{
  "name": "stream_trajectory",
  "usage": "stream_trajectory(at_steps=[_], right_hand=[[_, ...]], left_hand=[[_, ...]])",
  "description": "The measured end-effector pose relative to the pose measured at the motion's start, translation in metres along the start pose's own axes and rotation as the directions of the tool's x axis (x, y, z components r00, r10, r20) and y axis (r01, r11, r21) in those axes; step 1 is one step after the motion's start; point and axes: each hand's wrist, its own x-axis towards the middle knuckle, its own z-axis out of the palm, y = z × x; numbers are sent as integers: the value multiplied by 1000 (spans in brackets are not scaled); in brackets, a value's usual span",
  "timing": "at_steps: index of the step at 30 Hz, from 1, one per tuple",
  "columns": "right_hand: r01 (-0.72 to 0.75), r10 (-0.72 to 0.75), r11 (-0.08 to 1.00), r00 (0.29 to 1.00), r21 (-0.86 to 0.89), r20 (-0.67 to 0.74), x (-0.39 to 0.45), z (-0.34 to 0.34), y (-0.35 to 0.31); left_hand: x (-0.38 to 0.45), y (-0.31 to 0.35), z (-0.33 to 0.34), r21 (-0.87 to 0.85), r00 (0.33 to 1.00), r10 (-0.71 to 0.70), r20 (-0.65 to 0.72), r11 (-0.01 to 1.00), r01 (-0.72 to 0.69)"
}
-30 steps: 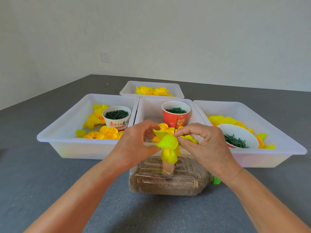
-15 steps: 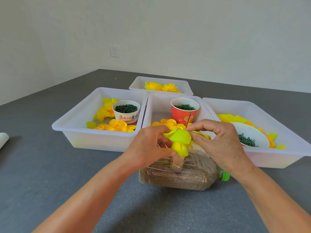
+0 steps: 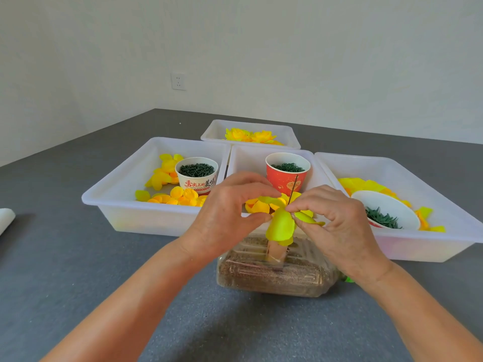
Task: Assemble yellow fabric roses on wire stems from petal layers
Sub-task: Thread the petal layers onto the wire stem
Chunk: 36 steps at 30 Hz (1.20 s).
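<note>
A yellow-green fabric petal layer [image 3: 281, 226] sits on a thin dark wire stem [image 3: 293, 188] that stands upright over a clear plastic bottle [image 3: 274, 275] lying on its side and filled with brown grain. My left hand [image 3: 230, 212] pinches the petal layer from the left with thumb and fingertips. From the right, my right hand [image 3: 337, 223] pinches the layer at the wire. Loose yellow petals [image 3: 180, 197] lie in the left tray [image 3: 146, 184]. Finished yellow roses [image 3: 248, 135] lie in the far tray [image 3: 214, 131].
Three white trays stand side by side behind the bottle. A white paper cup [image 3: 196, 173] and a red paper cup [image 3: 287, 171] hold dark green pieces, as does a white bowl [image 3: 386, 212] in the right tray [image 3: 444, 212]. A white object [image 3: 5, 219] lies at the left edge.
The camera view has lifted and shifted. Both hands stay on the petal layer at the wire, and the petals have spread a little wider around the stem.
</note>
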Motion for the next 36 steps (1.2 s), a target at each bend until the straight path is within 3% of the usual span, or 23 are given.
stream_trajectory(at_steps=[7, 21, 25, 30, 36], right_hand=[[89, -85, 989, 996, -115, 34, -2, 1, 2], [196, -186, 949, 981, -247, 63, -17, 3, 8], [114, -108, 979, 993, -169, 46, -22, 2, 10], [87, -78, 970, 996, -225, 47, -28, -1, 8], [117, -108, 969, 993, -220, 52, -28, -2, 10]], left_hand=[[3, -5, 7, 180, 976, 215, 39, 959, -219], [4, -4, 8, 281, 947, 306, 98, 904, -321], [4, -3, 3, 215, 970, 219, 108, 947, -238], [8, 7, 1, 23, 1000, 27, -12, 999, -27], [16, 11, 13, -164, 986, -129, 106, 976, 145]])
